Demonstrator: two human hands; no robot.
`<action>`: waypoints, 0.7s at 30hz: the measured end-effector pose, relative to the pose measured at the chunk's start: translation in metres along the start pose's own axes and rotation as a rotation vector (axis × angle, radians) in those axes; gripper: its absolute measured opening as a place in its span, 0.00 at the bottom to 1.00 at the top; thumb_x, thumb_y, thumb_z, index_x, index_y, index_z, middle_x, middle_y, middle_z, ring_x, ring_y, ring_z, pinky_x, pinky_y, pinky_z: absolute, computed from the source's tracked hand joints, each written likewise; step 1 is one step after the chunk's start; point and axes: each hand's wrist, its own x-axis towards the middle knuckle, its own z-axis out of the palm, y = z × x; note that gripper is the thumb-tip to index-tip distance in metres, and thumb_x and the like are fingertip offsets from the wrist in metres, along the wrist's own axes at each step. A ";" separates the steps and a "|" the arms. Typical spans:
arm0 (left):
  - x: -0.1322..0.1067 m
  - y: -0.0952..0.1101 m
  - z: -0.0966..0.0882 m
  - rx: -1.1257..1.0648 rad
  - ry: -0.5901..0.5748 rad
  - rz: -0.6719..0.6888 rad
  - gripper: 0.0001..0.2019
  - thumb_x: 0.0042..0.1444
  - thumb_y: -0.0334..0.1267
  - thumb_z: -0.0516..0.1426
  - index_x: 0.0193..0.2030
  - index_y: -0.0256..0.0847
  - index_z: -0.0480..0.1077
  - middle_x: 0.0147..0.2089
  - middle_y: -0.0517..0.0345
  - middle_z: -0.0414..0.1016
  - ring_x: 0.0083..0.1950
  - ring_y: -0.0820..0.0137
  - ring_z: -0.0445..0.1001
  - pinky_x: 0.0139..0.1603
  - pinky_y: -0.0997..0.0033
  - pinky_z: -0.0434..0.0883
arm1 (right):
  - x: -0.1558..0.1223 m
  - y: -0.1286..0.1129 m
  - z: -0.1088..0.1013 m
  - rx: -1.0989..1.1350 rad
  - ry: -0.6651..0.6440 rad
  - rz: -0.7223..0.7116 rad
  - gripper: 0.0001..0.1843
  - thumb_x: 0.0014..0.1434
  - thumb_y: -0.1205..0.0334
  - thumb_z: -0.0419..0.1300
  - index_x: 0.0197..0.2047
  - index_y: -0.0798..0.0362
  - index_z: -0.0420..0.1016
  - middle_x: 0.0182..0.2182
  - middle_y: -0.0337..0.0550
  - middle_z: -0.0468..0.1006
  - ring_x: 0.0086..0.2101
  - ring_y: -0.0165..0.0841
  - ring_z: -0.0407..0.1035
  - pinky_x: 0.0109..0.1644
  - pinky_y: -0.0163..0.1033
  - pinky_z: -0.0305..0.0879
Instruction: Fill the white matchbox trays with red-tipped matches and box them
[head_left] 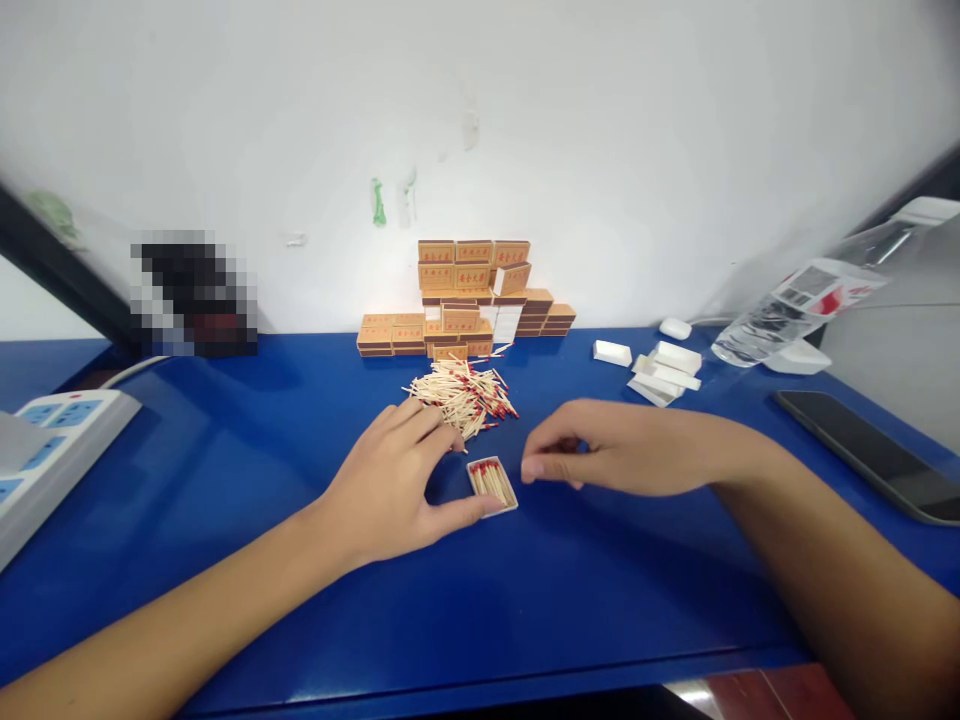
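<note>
A small white matchbox tray [513, 497] lies on the blue table, filled with red-tipped matches [489, 478] side by side. My left hand [397, 480] has its fingers spread: the thumb tip is at the tray's near edge, the fingertips by the loose match pile [469, 390]. Just right of the tray, my right hand [600, 450] has its thumb and curled fingers brought together. Whatever might be between those fingertips is hidden. Behind the pile, orange matchboxes [472, 277] are stacked against the wall.
Several white matchbox trays [675, 358] lie at the back right. Beyond them a plastic bottle [787, 310] leans against the wall, and a black phone [862, 450] lies at the right. A white power strip [97, 420] occupies the left side. The table's front edge [487, 690] runs below.
</note>
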 end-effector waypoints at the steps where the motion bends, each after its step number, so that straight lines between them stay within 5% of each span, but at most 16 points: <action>1: 0.000 0.001 0.002 -0.007 0.000 -0.006 0.28 0.61 0.66 0.62 0.45 0.38 0.76 0.43 0.50 0.77 0.46 0.55 0.74 0.47 0.52 0.69 | 0.006 0.008 -0.006 -0.027 0.054 0.001 0.20 0.71 0.47 0.56 0.37 0.50 0.82 0.29 0.39 0.79 0.29 0.32 0.68 0.34 0.38 0.61; 6: 0.001 0.005 0.008 -0.063 -0.054 0.008 0.23 0.64 0.58 0.63 0.50 0.39 0.77 0.46 0.49 0.77 0.48 0.56 0.74 0.51 0.50 0.71 | 0.062 0.059 -0.040 -0.334 0.485 0.063 0.14 0.67 0.61 0.59 0.50 0.56 0.81 0.31 0.43 0.78 0.30 0.33 0.68 0.35 0.39 0.58; 10: -0.001 0.007 0.007 -0.089 -0.053 0.059 0.19 0.68 0.47 0.59 0.60 0.39 0.75 0.50 0.47 0.76 0.51 0.56 0.74 0.55 0.49 0.72 | 0.095 0.081 -0.050 -0.444 0.478 0.073 0.16 0.66 0.64 0.59 0.54 0.56 0.80 0.32 0.44 0.78 0.31 0.33 0.67 0.38 0.40 0.56; 16: -0.002 0.006 0.007 -0.093 -0.045 0.066 0.29 0.63 0.61 0.63 0.59 0.38 0.75 0.50 0.48 0.76 0.51 0.55 0.74 0.53 0.50 0.72 | 0.098 0.089 -0.050 -0.449 0.432 0.091 0.08 0.66 0.66 0.57 0.45 0.55 0.77 0.38 0.49 0.81 0.34 0.35 0.69 0.39 0.40 0.59; 21: -0.001 0.007 0.009 -0.093 -0.072 0.082 0.25 0.63 0.56 0.65 0.57 0.40 0.75 0.49 0.50 0.76 0.51 0.56 0.74 0.54 0.52 0.72 | 0.085 0.090 -0.048 -0.429 0.368 0.113 0.07 0.68 0.66 0.55 0.41 0.55 0.74 0.38 0.50 0.81 0.35 0.36 0.72 0.40 0.40 0.63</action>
